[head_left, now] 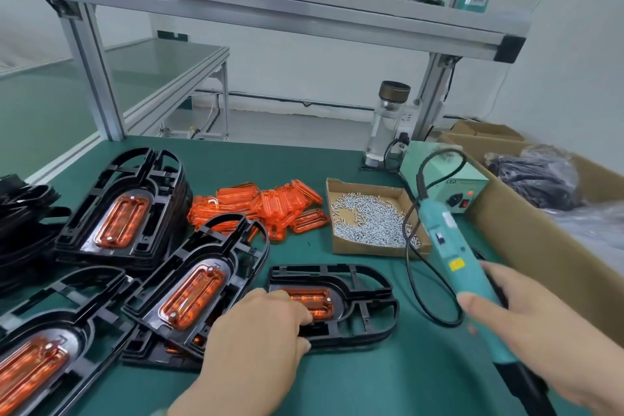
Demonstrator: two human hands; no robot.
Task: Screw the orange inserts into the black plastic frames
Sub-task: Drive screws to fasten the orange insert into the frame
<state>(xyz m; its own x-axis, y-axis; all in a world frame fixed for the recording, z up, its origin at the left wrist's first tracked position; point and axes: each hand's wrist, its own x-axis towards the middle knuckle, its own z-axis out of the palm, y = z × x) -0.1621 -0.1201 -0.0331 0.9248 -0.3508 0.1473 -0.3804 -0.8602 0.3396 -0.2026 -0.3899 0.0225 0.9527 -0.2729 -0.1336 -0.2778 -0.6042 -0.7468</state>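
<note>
A black plastic frame (pixel 364 300) lies flat on the green mat, with an orange insert (pixel 314 302) seated in it. My left hand (pixel 256 344) rests on the frame's left end, fingers pressing on the insert and frame edge. My right hand (pixel 540 331) grips a teal electric screwdriver (pixel 452 253), held tilted to the right of the frame, its tip hidden low at the right. A heap of loose orange inserts (pixel 260 208) lies further back. An open cardboard tray (pixel 341 246) holds many small silver screws (pixel 368 219).
Stacks of black frames with inserts sit at left (pixel 125 209), centre-left (pixel 199 287) and bottom left (pixel 44 348). The screwdriver's power box (pixel 452 179) and a glass bottle (pixel 388 121) stand at the back. A large cardboard box (pixel 540 240) borders the right side.
</note>
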